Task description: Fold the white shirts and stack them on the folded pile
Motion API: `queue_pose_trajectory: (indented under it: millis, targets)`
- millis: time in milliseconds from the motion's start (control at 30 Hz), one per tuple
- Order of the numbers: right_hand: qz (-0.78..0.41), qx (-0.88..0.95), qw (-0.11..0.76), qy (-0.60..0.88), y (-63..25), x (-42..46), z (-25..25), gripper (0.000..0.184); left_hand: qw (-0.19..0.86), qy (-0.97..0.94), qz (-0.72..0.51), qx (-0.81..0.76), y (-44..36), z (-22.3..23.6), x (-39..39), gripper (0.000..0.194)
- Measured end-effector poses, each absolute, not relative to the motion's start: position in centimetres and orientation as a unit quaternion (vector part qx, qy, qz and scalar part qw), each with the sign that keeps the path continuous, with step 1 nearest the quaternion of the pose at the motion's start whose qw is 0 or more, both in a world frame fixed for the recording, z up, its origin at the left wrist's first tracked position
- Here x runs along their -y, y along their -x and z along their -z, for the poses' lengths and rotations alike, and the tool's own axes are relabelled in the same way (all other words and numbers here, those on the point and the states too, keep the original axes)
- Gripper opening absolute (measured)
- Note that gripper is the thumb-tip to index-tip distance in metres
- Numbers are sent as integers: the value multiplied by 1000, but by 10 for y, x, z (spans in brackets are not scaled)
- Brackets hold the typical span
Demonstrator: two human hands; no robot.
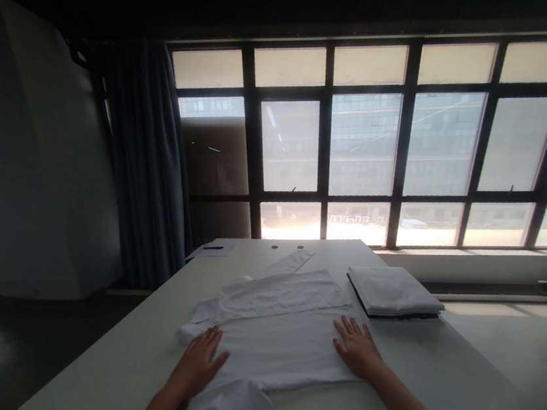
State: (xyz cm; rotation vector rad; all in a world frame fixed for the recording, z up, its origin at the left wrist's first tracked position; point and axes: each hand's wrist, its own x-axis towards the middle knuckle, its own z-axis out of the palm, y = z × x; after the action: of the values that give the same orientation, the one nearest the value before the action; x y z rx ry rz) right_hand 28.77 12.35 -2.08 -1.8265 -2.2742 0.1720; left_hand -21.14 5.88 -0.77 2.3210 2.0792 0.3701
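A white shirt (282,344) lies spread on the white table, its far side folded over toward the middle. One sleeve reaches away toward the far end, and another part hangs toward me at the bottom of the view. My left hand (200,361) rests on the shirt's left end, fingers stretched out and thumb apart. Flat on the right end lies my right hand (356,346), its fingers spread. Neither hand grips the cloth.
A stack of folded clothes (395,291), white on top and dark below, sits at the table's right edge. Paper with a pen (213,247) lies at the far left of the table (124,339). Windows and a blue curtain (146,171) stand beyond.
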Motion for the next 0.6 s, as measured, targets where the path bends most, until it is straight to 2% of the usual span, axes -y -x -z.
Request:
queue_pose_trajectory:
  millis: [167,267,433,533,600]
  targets:
    - [-39,760,146,633,-294,-140,22,58,-24,-742,-228,-630,202,-4,-58,43]
    - [-24,748,165,643,-305,-139,25,52,-32,-775,-244,-583,195,-17,-41,28]
    - [9,732,180,657,-302,-126,19,45,-45,-836,-221,-501,147,-52,-6,19]
    - [8,760,197,619,-270,-108,4,43,-2,-870,-185,-457,101,-59,9,12]
    - [-18,801,212,560,-240,-90,-5,39,40,-896,-144,-417,75,-53,14,30]
